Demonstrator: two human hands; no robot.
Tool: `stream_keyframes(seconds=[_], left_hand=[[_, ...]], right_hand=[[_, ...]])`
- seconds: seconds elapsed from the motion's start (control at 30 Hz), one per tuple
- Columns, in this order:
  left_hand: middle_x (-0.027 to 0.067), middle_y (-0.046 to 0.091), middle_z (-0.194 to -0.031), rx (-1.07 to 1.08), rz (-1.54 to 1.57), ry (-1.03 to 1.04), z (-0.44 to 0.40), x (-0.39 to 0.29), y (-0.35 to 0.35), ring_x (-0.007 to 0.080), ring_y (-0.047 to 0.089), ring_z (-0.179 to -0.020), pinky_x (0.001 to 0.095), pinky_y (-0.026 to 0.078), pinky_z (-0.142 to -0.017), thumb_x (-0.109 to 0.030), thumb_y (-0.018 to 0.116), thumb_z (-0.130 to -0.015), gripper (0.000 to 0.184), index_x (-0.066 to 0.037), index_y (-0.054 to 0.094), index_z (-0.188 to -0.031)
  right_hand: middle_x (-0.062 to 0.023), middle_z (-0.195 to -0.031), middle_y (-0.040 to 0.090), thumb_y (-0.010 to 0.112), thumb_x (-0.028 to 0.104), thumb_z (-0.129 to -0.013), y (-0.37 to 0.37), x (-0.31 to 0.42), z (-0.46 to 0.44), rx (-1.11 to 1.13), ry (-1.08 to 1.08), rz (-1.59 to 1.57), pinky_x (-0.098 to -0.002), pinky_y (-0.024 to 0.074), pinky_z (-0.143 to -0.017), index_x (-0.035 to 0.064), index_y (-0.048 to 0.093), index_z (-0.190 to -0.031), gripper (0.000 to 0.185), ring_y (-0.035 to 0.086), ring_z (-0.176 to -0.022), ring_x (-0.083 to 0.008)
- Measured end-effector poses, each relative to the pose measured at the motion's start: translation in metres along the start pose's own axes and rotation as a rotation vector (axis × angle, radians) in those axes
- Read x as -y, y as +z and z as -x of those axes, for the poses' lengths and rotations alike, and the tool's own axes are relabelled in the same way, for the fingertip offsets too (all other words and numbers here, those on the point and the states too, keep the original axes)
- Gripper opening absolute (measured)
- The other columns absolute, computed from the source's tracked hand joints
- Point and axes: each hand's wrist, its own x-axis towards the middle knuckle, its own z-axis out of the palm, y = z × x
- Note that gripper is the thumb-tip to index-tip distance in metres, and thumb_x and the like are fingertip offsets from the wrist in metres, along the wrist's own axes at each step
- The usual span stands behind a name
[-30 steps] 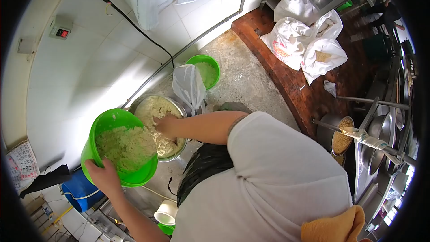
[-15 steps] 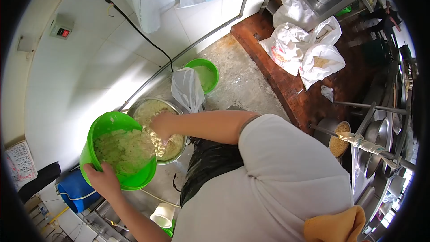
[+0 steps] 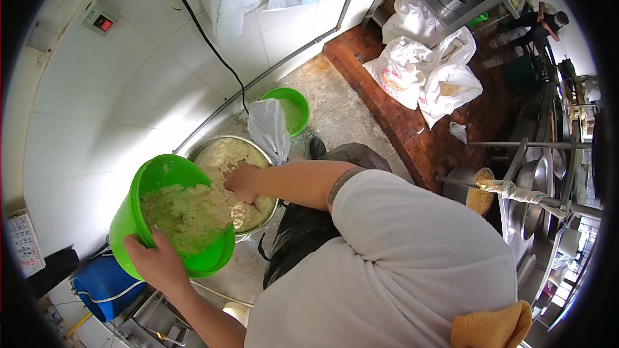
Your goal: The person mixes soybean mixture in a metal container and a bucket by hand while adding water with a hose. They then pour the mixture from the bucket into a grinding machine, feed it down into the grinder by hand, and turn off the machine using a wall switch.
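Bucket (image 3: 126,219) (the green one) is tilting toward the metal pot (image 3: 269,218) just beside it, left hand (image 3: 161,263) gripping its near edge, fingers curling tight on it, pale mix (image 3: 184,216) sitting inside. Right hand (image 3: 242,182) is now resting on the dough (image 3: 222,153) in the pot, fingers partly spread, can't tell if they're grabbing any. Half a second ago it was blurring over it, so handwork's looking more settled there. Far right, a co-worker (image 3: 540,24) is showing more fully.

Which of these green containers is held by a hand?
The tilted bucket, gripped by the left hand; the green basin beyond stands on the floor, untouched.
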Motion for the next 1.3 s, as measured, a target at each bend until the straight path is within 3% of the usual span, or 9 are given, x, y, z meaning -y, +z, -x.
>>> stream_keyframes(seconds=[0.33,0.57,0.63,0.77,0.93,1.03,1.13,1.23,1.3], left_hand=[[0.0294,0.062,-0.100,0.043,-0.063,0.061,-0.006,-0.018,0.000,0.0507,0.059,-0.093,0.0529,0.048,-0.082,-0.024,0.068,-0.092,0.036,0.004,0.051,-0.106],[0.0270,0.061,-0.098,0.048,-0.091,0.063,-0.003,-0.028,0.004,0.0490,0.060,-0.091,0.0534,0.048,-0.079,-0.023,0.066,-0.091,0.033,0.003,0.051,-0.104],[0.0274,0.063,-0.103,0.065,-0.113,-0.034,-0.002,-0.033,0.004,0.0490,0.062,-0.095,0.0536,0.049,-0.082,-0.022,0.066,-0.091,0.033,0.003,0.053,-0.108],[0.0281,0.065,-0.113,0.089,-0.129,-0.091,-0.004,-0.034,0.002,0.0488,0.064,-0.103,0.0529,0.050,-0.087,-0.022,0.065,-0.091,0.036,0.003,0.055,-0.116],[0.0279,0.064,-0.133,0.099,-0.220,-0.079,-0.005,-0.023,0.004,0.0454,0.065,-0.118,0.0506,0.050,-0.098,-0.018,0.060,-0.090,0.061,0.000,0.051,-0.148],[0.0283,0.061,-0.141,0.183,-0.200,-0.129,-0.005,-0.020,-0.004,0.0435,0.065,-0.120,0.0501,0.051,-0.099,-0.013,0.054,-0.087,0.069,-0.001,0.046,-0.155],[0.0291,0.059,-0.144,0.223,-0.228,-0.272,0.004,-0.061,-0.010,0.0406,0.067,-0.120,0.0489,0.053,-0.096,-0.010,0.050,-0.085,0.070,0.001,0.048,-0.153],[0.0282,0.061,-0.143,0.275,-0.146,-0.210,0.004,-0.071,-0.011,0.0353,0.068,-0.117,0.0460,0.055,-0.092,-0.010,0.050,-0.084,0.071,0.001,0.048,-0.154],[0.0277,0.061,-0.142,0.301,-0.130,-0.274,-0.002,-0.080,-0.007,0.0369,0.067,-0.121,0.0449,0.053,-0.097,-0.013,0.052,-0.085,0.068,0.002,0.050,-0.151]], right_hand=[[-0.0096,-0.103,0.078,0.080,0.031,-0.071,0.009,-0.004,-0.031,0.120,-0.051,0.148,-0.0484,0.0543,-0.087,0.0119,0.083,-0.097,0.032,0.073,-0.101,-0.0310],[-0.0106,-0.107,0.078,0.079,0.029,-0.073,0.013,-0.019,-0.070,0.370,-0.192,-0.030,-0.0492,0.0554,-0.084,0.0105,0.083,-0.100,0.033,0.072,-0.104,-0.0334],[-0.0147,-0.104,0.077,0.080,0.032,-0.074,-0.005,-0.017,-0.043,0.115,-0.041,-0.220,-0.0468,0.0561,-0.085,0.0092,0.083,-0.099,0.034,0.072,-0.105,-0.0334],[-0.0178,-0.098,0.076,0.080,0.029,-0.076,-0.042,-0.013,0.012,0.030,-0.151,-0.128,-0.0482,0.0565,-0.085,0.0071,0.082,-0.097,0.030,0.073,-0.101,-0.0355],[-0.0179,-0.101,0.074,0.076,0.018,-0.080,-0.043,-0.010,0.009,-0.281,-0.186,-0.313,-0.0584,0.0553,-0.088,0.0049,0.081,-0.098,0.023,0.073,-0.097,-0.0379],[-0.0189,-0.096,0.074,0.075,0.016,-0.080,-0.054,-0.026,0.023,0.005,-0.209,-0.305,-0.0563,0.0569,-0.087,0.0028,0.080,-0.095,0.021,0.073,-0.096,-0.0376],[-0.0188,-0.094,0.073,0.073,0.013,-0.080,-0.071,-0.027,0.049,-0.204,-0.281,-0.157,-0.0499,0.0594,-0.085,-0.0009,0.078,-0.092,0.019,0.074,-0.092,-0.0374],[-0.0182,-0.101,0.072,0.069,0.010,-0.082,-0.084,-0.049,0.051,0.035,-0.357,-0.347,-0.0458,0.0600,-0.086,-0.0004,0.077,-0.090,0.015,0.073,-0.095,-0.0370],[-0.0181,-0.100,0.071,0.067,0.010,-0.083,-0.073,-0.061,0.043,-0.081,-0.376,-0.487,-0.0468,0.0594,-0.086,0.0002,0.076,-0.092,0.015,0.072,-0.096,-0.0378]])
